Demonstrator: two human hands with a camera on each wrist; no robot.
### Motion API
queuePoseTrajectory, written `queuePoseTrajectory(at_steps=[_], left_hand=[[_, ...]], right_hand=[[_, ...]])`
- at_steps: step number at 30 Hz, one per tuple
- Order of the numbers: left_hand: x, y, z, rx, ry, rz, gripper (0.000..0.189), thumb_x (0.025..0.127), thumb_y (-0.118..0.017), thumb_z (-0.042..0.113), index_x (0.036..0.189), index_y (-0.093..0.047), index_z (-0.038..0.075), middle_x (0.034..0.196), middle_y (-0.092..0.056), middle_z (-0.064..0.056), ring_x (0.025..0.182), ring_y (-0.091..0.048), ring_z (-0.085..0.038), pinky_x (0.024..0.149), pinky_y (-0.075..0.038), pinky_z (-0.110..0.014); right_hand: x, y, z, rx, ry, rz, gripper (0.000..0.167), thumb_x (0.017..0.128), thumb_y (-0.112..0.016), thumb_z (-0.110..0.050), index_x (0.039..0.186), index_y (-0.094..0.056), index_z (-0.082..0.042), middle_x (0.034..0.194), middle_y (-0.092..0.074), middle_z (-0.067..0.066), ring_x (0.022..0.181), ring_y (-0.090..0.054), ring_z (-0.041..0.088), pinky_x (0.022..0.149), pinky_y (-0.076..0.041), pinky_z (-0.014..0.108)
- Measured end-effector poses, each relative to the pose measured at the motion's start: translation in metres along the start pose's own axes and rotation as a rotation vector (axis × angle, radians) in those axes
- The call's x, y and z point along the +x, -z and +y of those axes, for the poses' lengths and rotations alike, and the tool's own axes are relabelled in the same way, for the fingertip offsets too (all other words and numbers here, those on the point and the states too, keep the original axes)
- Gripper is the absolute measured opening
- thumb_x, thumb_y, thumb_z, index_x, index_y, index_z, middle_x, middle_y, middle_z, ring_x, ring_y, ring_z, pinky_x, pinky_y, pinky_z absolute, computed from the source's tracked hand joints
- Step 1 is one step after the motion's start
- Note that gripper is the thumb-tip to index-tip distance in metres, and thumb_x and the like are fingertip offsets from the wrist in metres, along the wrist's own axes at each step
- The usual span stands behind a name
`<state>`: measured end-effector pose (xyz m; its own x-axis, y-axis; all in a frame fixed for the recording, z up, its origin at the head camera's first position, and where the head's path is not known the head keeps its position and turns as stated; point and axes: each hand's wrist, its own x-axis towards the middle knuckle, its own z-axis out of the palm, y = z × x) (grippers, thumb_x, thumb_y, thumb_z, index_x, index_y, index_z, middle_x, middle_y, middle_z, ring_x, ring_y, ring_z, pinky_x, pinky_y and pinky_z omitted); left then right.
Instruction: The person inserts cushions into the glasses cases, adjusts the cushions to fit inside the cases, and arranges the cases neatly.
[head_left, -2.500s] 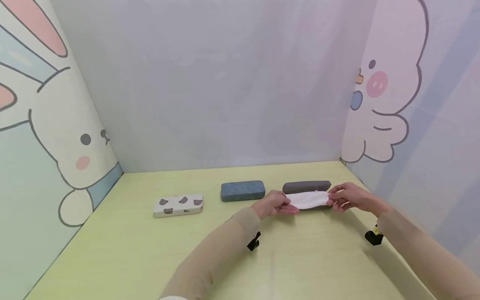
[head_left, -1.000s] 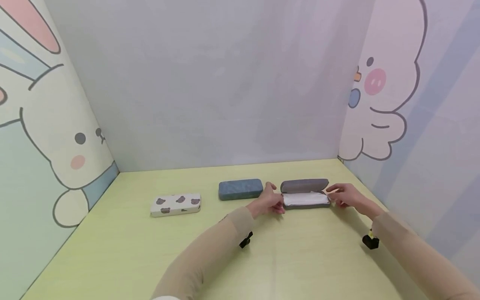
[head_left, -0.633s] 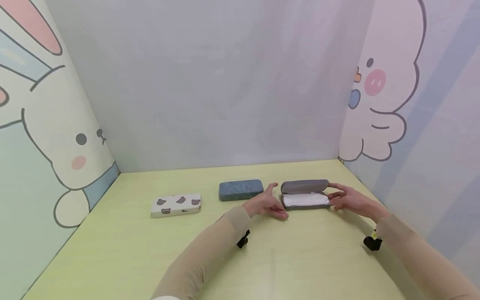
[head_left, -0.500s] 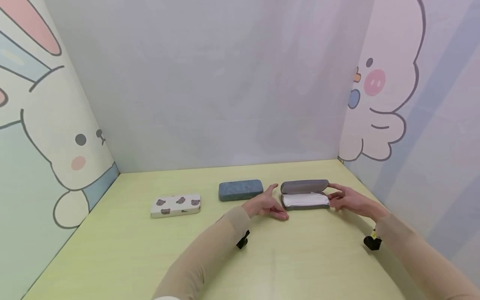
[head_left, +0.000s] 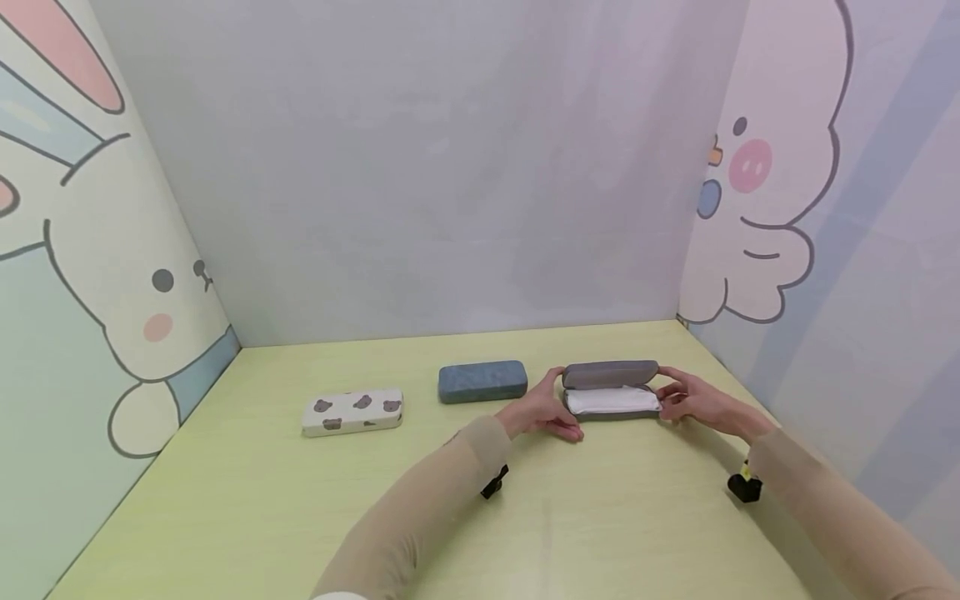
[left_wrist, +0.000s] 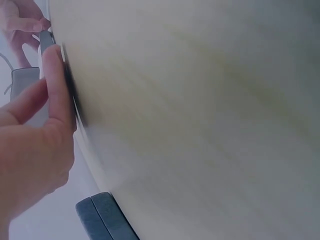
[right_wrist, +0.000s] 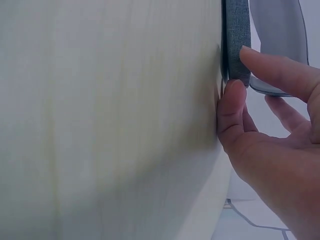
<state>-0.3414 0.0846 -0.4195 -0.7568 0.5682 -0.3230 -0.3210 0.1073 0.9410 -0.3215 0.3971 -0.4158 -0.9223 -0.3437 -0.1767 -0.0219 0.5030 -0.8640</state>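
A grey glasses case point(head_left: 611, 375) stands with its lid raised at the right of the table. White cloth point(head_left: 611, 400) lies in its base. My left hand point(head_left: 542, 408) is at the left end, a fingertip by the lid's edge and other fingers along the front; the left wrist view shows those fingers nearly straight. At the opposite end, my right hand point(head_left: 697, 402) has one finger at the lid's side. In the right wrist view, its thumb and a fingertip hold the corner of the base point(right_wrist: 239, 40), while another finger reaches behind toward the lid point(right_wrist: 282, 30).
A blue glasses case point(head_left: 482, 382) lies closed just left of my left hand. Farther left is a closed white case point(head_left: 352, 412) with bear faces. The pale yellow table point(head_left: 420, 517) ends at a grey back wall point(head_left: 420, 183) and printed side panels.
The white cloth, earlier stretched between both hands, has come down into the grey case. My left hand drew back, then moved in again at the case's left end; the right hand shifted to the lid's side.
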Motion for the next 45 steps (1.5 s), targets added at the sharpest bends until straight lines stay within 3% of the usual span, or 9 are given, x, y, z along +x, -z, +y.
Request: queuePoseTrajectory(at_steps=[24,45], left_hand=[[-0.0048,-0.0062,0.003,0.019,-0.015,0.032,0.095,0.082,-0.058,-0.021,0.15,-0.014,0.03,0.098,-0.063,-0.042,0.054,-0.066,-0.026,0.065,-0.063,-0.041],[-0.0029,-0.0051,0.0,0.026,-0.027,0.03,0.093,0.083,-0.058,-0.019,0.15,-0.014,0.029,0.096,-0.064,-0.04,0.054,-0.066,-0.024,0.062,-0.063,-0.038]], right_hand=[[0.0027,0.0006,0.0029,0.023,-0.043,0.025,0.098,0.081,-0.071,-0.004,0.152,-0.004,-0.001,0.125,-0.044,0.026,0.098,-0.051,0.018,0.076,-0.051,0.023],[0.001,-0.0001,0.0019,0.049,-0.022,0.013,0.097,0.082,-0.069,-0.003,0.152,-0.002,0.002,0.121,-0.047,0.022,0.094,-0.052,0.014,0.075,-0.051,0.022]])
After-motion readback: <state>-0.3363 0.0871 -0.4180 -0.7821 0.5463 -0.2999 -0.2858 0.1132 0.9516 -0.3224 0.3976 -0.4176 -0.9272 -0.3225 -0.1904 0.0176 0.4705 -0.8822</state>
